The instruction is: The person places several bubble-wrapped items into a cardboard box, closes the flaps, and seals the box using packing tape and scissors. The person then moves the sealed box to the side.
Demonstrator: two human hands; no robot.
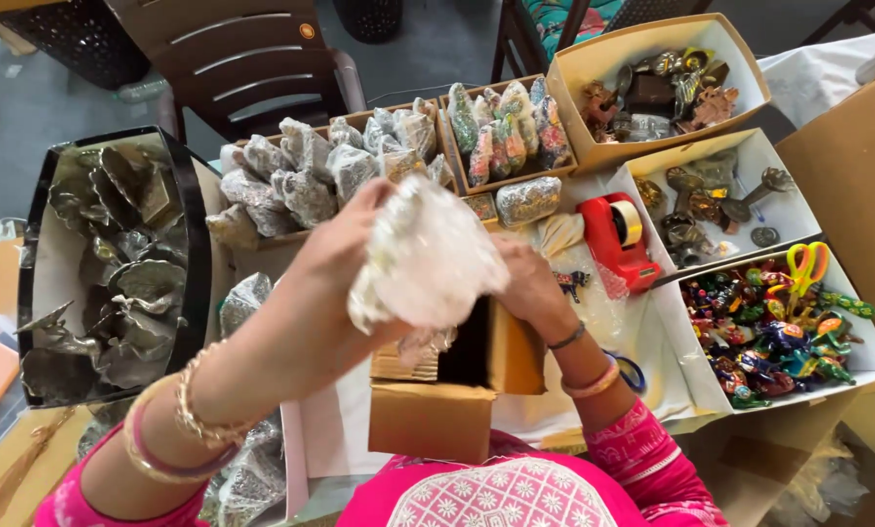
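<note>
Right now both hands are busy over a small brown box [433, 415] that sits open at the near edge of the table [594, 385], just in front of the person's pink top. The left hand [345, 259] is closed around a bundle [426, 262] of clear crinkled wrap, holding it up above the box mouth; something seems to be inside the wrap, but it is too blurred to tell what. The right hand [530, 283] rests on the far flap of the box, fingers curled over the edge, probably to keep the flap back and the box steady so that the opening stays free under the bundle.

Around the box, things are sorted by kind, each within reach. Behind it stand two cartons [359, 166] packed with wrapped pieces, upright and close together. To the right, three white trays [872, 356] hold loose figures: dark metal ones in the upper two, bright painted ones in the nearest, with yellow-handled scissors [806, 265] lying on top. A red tape dispenser [618, 239] stands between the cartons and the trays, near the right hand. On the left a black-rimmed tray [196, 254] holds grey metal leaves.

Open room is scarce: the box is hemmed in by the cartons behind and the trays to the right, so the only free way is straight up. A bare strip of white covering lies to its right
</note>
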